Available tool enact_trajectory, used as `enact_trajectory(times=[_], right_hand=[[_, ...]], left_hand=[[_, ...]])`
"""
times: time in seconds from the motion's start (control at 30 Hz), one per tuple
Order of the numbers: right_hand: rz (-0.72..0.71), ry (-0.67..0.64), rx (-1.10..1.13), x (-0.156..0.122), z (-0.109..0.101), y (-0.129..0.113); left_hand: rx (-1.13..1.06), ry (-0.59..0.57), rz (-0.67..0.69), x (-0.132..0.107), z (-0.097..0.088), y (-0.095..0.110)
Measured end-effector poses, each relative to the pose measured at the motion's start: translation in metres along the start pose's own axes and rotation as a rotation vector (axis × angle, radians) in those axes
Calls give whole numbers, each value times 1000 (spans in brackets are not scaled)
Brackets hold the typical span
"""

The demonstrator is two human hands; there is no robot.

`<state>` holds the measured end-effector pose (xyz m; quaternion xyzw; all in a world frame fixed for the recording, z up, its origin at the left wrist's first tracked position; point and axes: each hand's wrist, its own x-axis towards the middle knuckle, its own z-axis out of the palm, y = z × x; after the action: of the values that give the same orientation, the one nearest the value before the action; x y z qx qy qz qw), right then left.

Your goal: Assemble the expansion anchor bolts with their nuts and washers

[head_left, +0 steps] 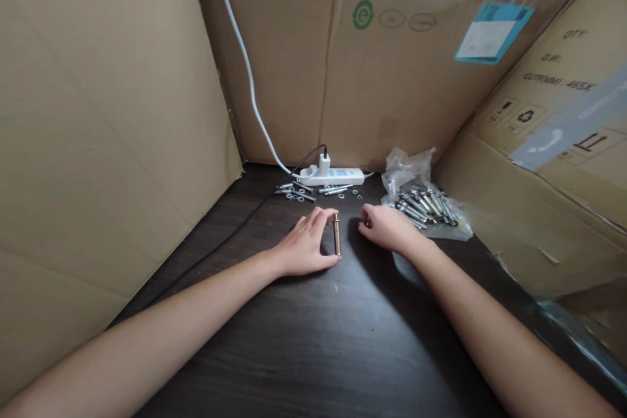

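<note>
My left hand (306,247) rests on the dark wooden table (313,339) and pinches a metal expansion bolt (337,235) upright between thumb and fingers. My right hand (386,227) lies just to the right, fingers curled around a small metal piece I cannot make out. A clear plastic bag (424,199) with several expansion bolts lies just beyond the right hand. Loose bolts, nuts and washers (304,192) are scattered behind the left hand.
A white power strip (336,176) with a plugged charger and a white cable (245,65) sits at the back. A black cable (230,238) runs along the table. Cardboard boxes (98,144) wall in the table on the left, back and right.
</note>
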<state>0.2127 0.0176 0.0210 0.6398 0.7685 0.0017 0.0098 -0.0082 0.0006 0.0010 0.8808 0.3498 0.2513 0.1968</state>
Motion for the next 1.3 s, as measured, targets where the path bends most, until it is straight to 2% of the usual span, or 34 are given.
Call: enact_trajectory(times=[0.17, 0.37, 0.5, 0.57, 0.73, 0.8, 0.93, 1.17, 1.3], right_hand=[[0, 23, -4, 1, -1, 6], [-98, -16, 78, -1, -6, 14], [-107, 15, 159, -1, -9, 13], [-122, 55, 318, -2, -11, 7], [-144, 112, 1067, -2, -11, -16], [-107, 134, 1250, -1, -7, -24], [-34, 100, 1431, 0, 1, -32], [108, -60, 1779, 2, 8, -34], [164, -106, 1872, 3, 8, -32]], left_hand=[[-12, 4, 10, 0, 0, 0], [-4, -7, 3, 0, 0, 0], [-1, -11, -2, 0, 0, 0], [1, -13, 1, 0, -1, 0], [6, -36, 27, -1, -1, 1], [10, -46, 40, -1, -1, 2], [13, -43, 49, -1, -2, 2], [23, -32, 47, 0, -3, 4], [13, -35, 31, 0, -3, 4]])
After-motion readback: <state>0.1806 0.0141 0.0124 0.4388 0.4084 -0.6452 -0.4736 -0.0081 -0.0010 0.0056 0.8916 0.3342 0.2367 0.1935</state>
